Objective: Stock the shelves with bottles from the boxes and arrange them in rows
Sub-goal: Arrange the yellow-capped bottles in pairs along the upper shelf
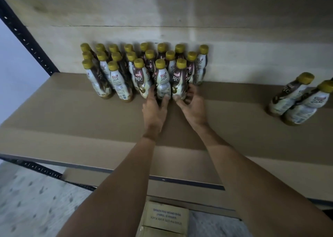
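Forearms (117, 191) pass over a printed carton (165, 217) to the shelf (72, 119). Gold-capped Kopiko 78C bottles (115, 69) stand in three rows at its back wall. Two more bottles (295, 99) stand well right of the fingers. Fingers of the left hand (155, 110) grasp one front-row bottle (162, 81) low down. Those of the right hand (192, 106) grasp its neighbour (180, 81). Judged: full, moderately heavy, rigid, with a slippery sleeve. Hold low.

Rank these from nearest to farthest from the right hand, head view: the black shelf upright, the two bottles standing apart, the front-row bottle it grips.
1. Front-row bottle, at the block's right end, in the right hand's fingers.
2. Two separate bottles, off to the right on the shelf.
3. Black upright, far left rear.
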